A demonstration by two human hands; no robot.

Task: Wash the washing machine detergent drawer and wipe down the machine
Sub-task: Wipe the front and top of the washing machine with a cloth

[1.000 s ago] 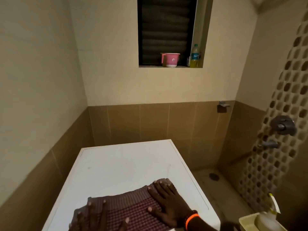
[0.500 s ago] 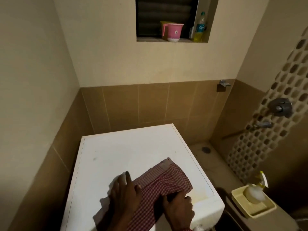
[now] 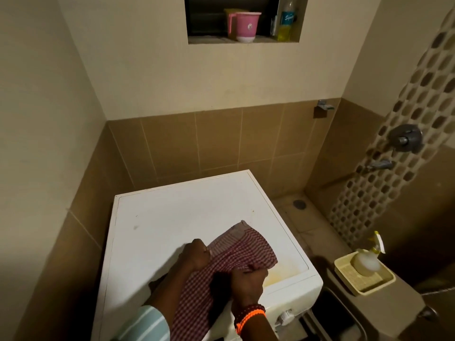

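We had both fists bunched tight on the checked cloth [image 3: 236,257], left grip [image 3: 197,254] and right grip [image 3: 248,276] at its near end; it lay on the washing machine [image 3: 172,217] top, long axis running toward the back-right corner.

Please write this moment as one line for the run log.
phase: wiping top | left hand: gripping checked cloth | right hand: gripping cloth | washing machine: yellowish stain front right

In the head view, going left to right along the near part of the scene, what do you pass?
Left hand → checked cloth → right hand → yellowish stain on the washing machine top → soap dish.
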